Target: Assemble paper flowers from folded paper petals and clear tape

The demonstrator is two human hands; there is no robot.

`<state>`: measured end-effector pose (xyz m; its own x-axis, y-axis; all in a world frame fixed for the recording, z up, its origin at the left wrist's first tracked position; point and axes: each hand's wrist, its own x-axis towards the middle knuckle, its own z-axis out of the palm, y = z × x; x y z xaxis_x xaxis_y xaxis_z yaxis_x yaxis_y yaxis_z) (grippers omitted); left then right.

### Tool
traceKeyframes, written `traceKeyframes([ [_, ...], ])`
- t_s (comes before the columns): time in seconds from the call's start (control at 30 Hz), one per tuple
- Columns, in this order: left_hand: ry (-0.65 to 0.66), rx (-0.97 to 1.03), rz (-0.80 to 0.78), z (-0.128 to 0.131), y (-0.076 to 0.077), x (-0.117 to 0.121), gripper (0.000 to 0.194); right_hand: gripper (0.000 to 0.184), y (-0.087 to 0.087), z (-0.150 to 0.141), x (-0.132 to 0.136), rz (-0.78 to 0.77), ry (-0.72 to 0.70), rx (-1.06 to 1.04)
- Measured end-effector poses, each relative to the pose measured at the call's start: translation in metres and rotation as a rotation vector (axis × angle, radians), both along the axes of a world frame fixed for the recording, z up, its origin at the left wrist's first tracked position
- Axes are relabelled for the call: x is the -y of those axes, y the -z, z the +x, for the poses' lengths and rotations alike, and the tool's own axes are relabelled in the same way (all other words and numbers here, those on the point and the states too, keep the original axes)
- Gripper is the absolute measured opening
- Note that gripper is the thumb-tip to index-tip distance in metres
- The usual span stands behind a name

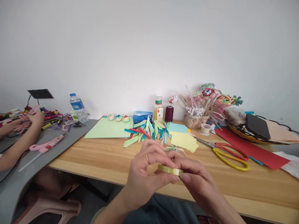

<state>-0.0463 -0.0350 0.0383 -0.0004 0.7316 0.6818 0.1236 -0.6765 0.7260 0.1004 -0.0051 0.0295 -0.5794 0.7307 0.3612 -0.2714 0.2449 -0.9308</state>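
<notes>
"What's at the near edge of the wooden counter?"
"My left grip and right grip, both pinching one slim yellow roll."
"Its lie?"
"Between them, edge-on, long axis left to right; neither grip is nearer."

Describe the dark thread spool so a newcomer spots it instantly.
Find the wooden table against the white wall. At its back, between the bottle of yellow liquid and the woven basket, stands the spool. Its deep maroon thread is darker than either neighbour.
</notes>
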Motion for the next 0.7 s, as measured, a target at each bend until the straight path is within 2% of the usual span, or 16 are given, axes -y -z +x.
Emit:
traceKeyframes([
  [0.2,0.081,-0.025,-0.126,-0.001,-0.004,0.004,0.012,0.025,-0.006,0.003,0.002,0.111,0.088,0.007],
  [0.37,0.130,0.020,-0.285,0.000,-0.007,0.005,0.018,0.008,-0.009,0.007,0.006,0.281,0.227,0.096],
  [0.53,0.228,0.088,-0.403,0.000,-0.008,0.006,0.017,0.015,-0.013,0.009,0.014,0.428,0.304,0.161],
  [0.7,0.331,0.181,-0.478,-0.003,-0.009,0.007,0.012,0.018,-0.015,0.008,0.019,0.446,0.291,0.178],
])
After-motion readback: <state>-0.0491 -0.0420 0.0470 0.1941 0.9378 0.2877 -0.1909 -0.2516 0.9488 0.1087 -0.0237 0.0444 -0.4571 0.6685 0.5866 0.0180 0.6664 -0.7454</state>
